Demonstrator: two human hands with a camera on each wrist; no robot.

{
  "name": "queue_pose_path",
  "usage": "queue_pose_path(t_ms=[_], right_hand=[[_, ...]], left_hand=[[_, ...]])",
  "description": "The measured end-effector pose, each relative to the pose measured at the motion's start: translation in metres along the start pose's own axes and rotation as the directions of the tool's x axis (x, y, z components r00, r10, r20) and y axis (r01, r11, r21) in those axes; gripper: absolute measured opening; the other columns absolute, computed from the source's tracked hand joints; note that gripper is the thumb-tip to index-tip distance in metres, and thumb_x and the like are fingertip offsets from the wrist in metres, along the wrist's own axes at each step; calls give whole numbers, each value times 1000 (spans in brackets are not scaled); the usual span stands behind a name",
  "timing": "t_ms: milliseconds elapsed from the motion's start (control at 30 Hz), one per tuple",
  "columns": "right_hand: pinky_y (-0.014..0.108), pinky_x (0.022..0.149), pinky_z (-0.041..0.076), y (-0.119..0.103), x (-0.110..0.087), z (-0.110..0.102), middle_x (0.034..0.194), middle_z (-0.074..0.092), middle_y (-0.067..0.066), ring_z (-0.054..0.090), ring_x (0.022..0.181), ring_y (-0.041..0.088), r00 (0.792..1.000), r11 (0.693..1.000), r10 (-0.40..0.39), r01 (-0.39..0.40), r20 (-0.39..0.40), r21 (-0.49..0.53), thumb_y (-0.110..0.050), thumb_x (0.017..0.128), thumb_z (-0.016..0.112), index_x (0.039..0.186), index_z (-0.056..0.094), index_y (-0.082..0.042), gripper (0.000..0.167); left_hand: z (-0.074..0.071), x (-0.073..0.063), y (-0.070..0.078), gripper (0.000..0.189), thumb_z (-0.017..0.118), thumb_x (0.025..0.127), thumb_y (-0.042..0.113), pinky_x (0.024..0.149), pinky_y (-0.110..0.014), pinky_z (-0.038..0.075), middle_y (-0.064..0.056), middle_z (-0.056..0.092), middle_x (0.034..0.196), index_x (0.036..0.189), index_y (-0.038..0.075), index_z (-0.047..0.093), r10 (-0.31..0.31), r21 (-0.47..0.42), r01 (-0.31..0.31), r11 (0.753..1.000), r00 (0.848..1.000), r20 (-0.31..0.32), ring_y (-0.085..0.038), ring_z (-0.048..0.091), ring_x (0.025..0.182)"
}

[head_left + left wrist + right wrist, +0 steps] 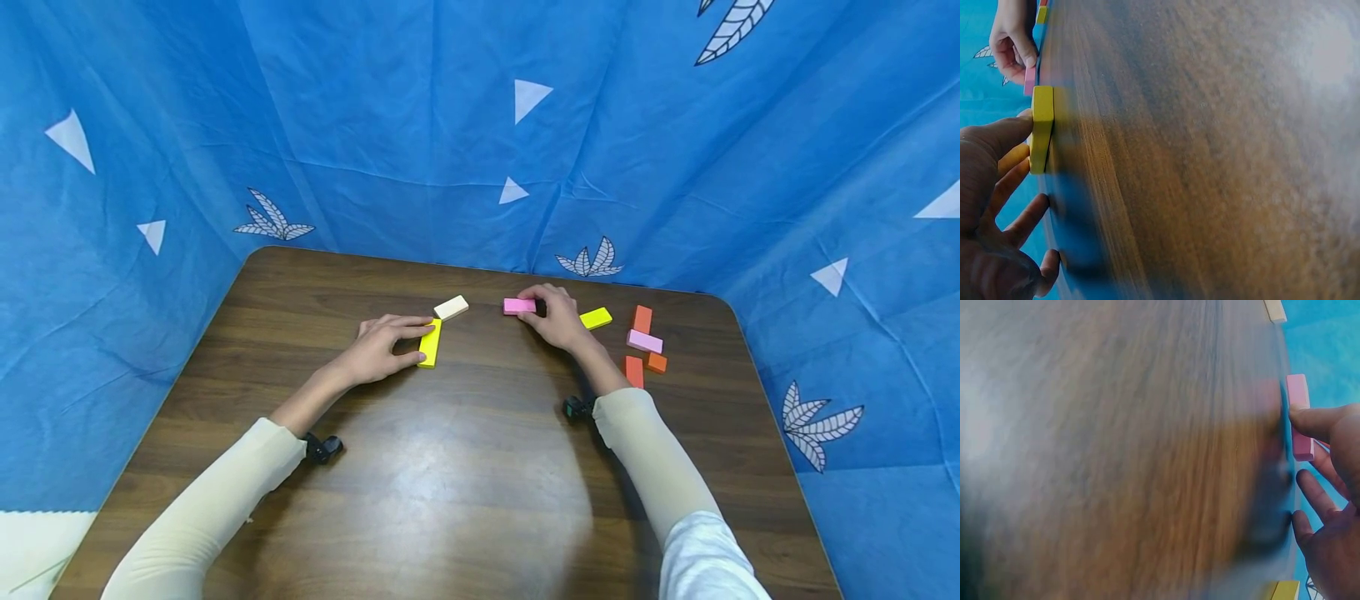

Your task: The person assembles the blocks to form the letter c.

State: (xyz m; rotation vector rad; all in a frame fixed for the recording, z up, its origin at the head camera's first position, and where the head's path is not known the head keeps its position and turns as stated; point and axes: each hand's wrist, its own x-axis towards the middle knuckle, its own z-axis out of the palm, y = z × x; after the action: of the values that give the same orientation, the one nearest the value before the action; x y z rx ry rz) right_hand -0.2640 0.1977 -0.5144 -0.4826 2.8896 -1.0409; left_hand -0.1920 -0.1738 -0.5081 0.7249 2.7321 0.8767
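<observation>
My left hand (378,350) pinches a yellow block (430,343) on the brown table, thumb near its close end and a finger near its far end. The left wrist view shows the same yellow block (1042,131) with the other fingers spread beside it. To the right, my right hand (558,317) grips a pink block (510,307) by its right part. In the right wrist view the thumb presses the near face of that pink block (1302,447). A cream block (452,307) lies between the hands, just past the yellow block.
Just right of my right hand lies another yellow block (597,318). Farther right, a light pink block (645,341) lies among a red block (642,318), another red block (634,372) and a short orange block (657,362). Blue patterned cloth (375,125) hangs around the table (465,517).
</observation>
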Motion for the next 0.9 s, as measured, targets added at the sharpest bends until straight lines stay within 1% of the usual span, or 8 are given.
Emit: queue_pose_path(t_ms=[267,600,767,900], right_hand=[[61,117,31,-10,8,4,139,69,13,53,130,37,1000,999,25,-26,15,22,-24,102,76,133,70,-12,33],[61,114,32,-19,16,19,136,70,11,53,132,36,1000,1000,22,-22,-2,2,-25,103,76,131,71,-13,32],[58,111,32,-24,19,24,137,70,10,54,127,34,1000,1000,23,-23,-7,-8,-27,103,76,130,70,-14,31],[57,110,32,-28,22,28,137,70,10,54,126,33,1000,1000,12,-12,-7,-11,-27,103,76,130,70,-13,31]], left_hand=[[-1,1,0,60,76,102,34,113,-70,22,3,50,169,158,22,57,15,-2,-15,1000,1000,-6,-34,46,152],[-1,-1,0,60,76,102,34,113,-70,24,4,50,169,158,23,57,11,2,-11,1000,1000,-7,-35,47,152],[-1,-1,1,60,76,102,34,114,-70,23,3,51,169,158,22,57,10,4,-10,1000,1000,-6,-35,46,153],[-1,-2,1,60,76,102,33,114,-70,23,2,51,169,158,21,57,11,2,-11,1000,1000,-8,-35,47,152]])
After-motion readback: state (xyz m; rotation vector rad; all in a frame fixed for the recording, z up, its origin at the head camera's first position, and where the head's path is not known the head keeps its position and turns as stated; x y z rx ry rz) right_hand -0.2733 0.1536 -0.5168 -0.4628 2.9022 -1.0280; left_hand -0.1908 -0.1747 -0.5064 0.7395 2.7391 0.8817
